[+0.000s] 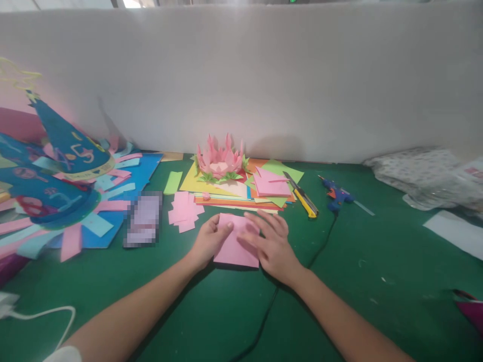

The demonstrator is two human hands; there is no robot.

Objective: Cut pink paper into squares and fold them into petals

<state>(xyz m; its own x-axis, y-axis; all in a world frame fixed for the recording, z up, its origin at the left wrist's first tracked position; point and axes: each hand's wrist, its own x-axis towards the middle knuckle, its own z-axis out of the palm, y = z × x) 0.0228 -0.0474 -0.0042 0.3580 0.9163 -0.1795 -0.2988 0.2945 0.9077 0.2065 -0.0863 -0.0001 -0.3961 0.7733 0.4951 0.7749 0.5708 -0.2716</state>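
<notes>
A square of pink paper (236,249) is held a little above the green table, in the middle of the view. My left hand (208,241) grips its left edge, thumb on top and fingers behind. My right hand (272,244) lies over its upper right part, fingers spread and touching the surface. Beyond the hands, a pink paper flower with green leaves (220,163) stands on stacked coloured sheets (199,185). Small pink paper pieces (184,211) lie to the left, and larger pink sheets (269,182) lie on the stack's right side.
A yellow utility knife (306,202) and a blue glue gun (335,195) lie to the right, its black cable crossing the green table (377,261). Blue paper cones (68,136) stand at left, near a blurred phone-like object (144,218). Plastic bags (426,173) lie far right.
</notes>
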